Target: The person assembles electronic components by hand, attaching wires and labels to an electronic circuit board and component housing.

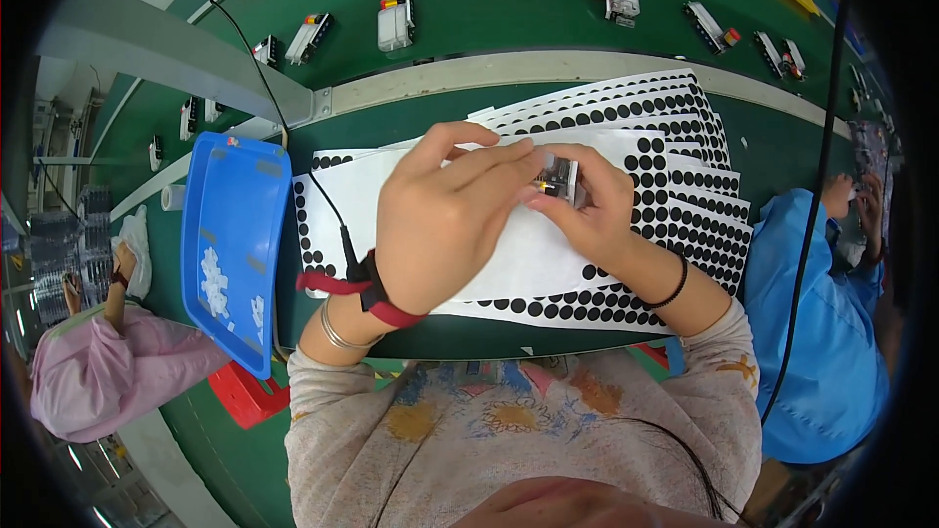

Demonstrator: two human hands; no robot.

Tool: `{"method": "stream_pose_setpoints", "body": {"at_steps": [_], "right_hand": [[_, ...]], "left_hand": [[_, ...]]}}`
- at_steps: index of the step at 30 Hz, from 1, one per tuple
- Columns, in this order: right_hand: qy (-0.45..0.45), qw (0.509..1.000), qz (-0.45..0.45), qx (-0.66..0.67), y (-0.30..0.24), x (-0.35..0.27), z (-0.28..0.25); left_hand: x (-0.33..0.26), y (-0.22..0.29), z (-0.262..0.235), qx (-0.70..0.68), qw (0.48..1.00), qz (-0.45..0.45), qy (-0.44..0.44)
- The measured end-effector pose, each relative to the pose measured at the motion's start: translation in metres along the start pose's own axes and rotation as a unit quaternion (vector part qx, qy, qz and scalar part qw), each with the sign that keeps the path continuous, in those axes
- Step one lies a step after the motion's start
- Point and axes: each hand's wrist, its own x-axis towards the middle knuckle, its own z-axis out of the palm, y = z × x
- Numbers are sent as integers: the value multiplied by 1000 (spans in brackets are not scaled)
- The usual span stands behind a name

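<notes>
Right hand (602,203) grips one device (558,178); left hand (440,205) against it, grip unclear. One tray (238,200), one pink-clad worker (103,372) left; one blue-clad worker (807,332) right.

Both hands (440,205) at a small clear-cased device (559,177) above dotted white sheets (528,269), blue tray (235,220) at left

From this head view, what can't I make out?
Head view:
Small clear-and-black plastic device: partly hidden by left hand and right hand.
Black-dotted white paper sheets: lower ones largely covered by upper ones.
White pieces in the blue plastic tray: too small to identify.
</notes>
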Motion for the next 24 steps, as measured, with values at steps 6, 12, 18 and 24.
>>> {"method": "stream_pose_setpoints", "body": {"at_steps": [6,12,18,24], "right_hand": [[-4,970,130,203,7,1,-4],[-93,788,240,559,18,10,-10],[-143,746,275,589,19,9,-11],[-158,735,262,605,21,11,-11]], "left_hand": [[10,-15,-1,-40,998,8,-44],[7,-28,16,-197,979,-45,2],[9,-28,22,-124,991,18,50],[7,-28,26,-119,991,12,67]]}}
